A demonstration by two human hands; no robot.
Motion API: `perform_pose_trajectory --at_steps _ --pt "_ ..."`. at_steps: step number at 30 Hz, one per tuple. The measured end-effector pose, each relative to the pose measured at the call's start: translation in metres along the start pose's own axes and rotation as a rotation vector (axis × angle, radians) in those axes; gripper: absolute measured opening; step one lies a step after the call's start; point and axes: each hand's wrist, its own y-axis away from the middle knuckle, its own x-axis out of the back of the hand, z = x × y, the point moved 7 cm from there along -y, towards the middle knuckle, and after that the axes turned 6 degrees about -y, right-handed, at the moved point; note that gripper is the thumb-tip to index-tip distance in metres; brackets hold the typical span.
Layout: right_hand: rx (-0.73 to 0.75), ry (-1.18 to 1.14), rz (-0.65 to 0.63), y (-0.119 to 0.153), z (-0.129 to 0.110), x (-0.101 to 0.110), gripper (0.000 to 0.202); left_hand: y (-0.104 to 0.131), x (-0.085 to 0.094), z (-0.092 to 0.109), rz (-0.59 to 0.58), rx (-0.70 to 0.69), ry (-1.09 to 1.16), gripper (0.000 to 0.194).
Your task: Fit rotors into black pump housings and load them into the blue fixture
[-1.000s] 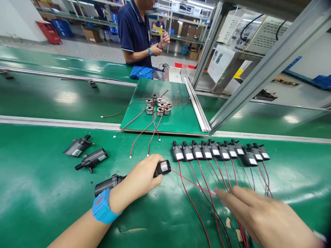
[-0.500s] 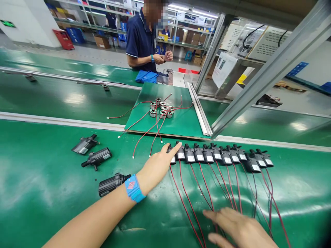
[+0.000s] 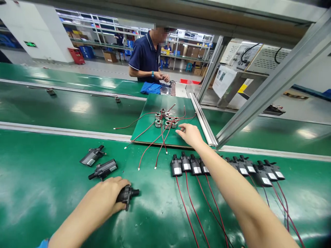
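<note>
My left hand (image 3: 110,193) is wrapped round a black pump (image 3: 128,193) lying on the green table, its nozzle end showing past the fingers. Two more black pumps (image 3: 92,155) lie just behind it. My right hand (image 3: 190,133) hovers over the raised green board (image 3: 144,129), its fingers slightly curled and apart with nothing between them. Left of its fingertips stands a cluster of small round motor parts (image 3: 167,120) with red leads. Under my right forearm runs a row of labelled black pumps (image 3: 176,166) with red wires (image 3: 186,201) trailing toward me.
Behind the board, a person (image 3: 146,57) in a dark shirt stands beside a blue cloth (image 3: 150,88). A slanted metal post (image 3: 269,75) rises at the right. Single motor parts (image 3: 117,99) sit on the sunken green strip (image 3: 80,106) beyond the table's ledge.
My left hand has left the row of pumps and taken hold of the separate pump at the left. My right hand has moved up and forward, from the wires to the board.
</note>
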Motion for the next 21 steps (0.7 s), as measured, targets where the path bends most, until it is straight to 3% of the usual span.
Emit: perform_pose_trajectory --at_steps 5,10,14,18,21 --pt "-0.089 -0.004 0.093 -0.037 0.007 -0.025 0.041 -0.016 -0.014 0.015 -0.053 -0.084 0.197 0.045" --pt "-0.060 -0.063 0.103 -0.030 0.004 -0.026 0.034 -0.022 -0.007 0.018 0.012 -0.062 0.489 0.060" --pt "0.051 -0.118 0.040 0.012 -0.009 -0.007 0.034 -0.023 -0.004 0.022 0.097 0.025 0.725 0.074" --pt "0.079 -0.340 -0.126 0.077 -0.033 0.014 0.036 -0.025 -0.015 0.041 0.085 -0.024 0.901 0.055" --pt "0.092 -0.520 -0.290 0.125 -0.060 0.017 0.034 -0.026 -0.024 0.057 0.085 -0.085 0.889 0.050"
